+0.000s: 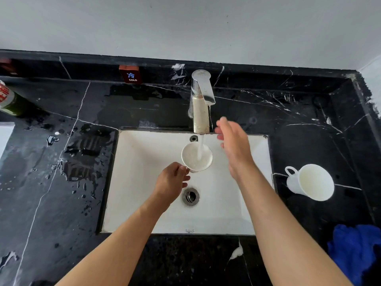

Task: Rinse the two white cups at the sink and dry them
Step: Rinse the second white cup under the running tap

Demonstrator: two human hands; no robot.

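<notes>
A blue cloth (356, 252) lies at the black counter's (61, 182) right edge; a green bottle (9, 100) stands far left.

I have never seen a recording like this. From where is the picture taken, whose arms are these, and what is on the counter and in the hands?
There is one picture, from a camera worn on a person's head, looking down at their own bare arms. No machine is involved. The left hand holds a white cup under water running from the faucet over the white sink. The right hand is open, beside the stream, holding nothing. On the black marble counter to the right, a second white cup lies tilted, and a blue cloth sits nearer the person. A bottle shows at the far left edge.
</notes>
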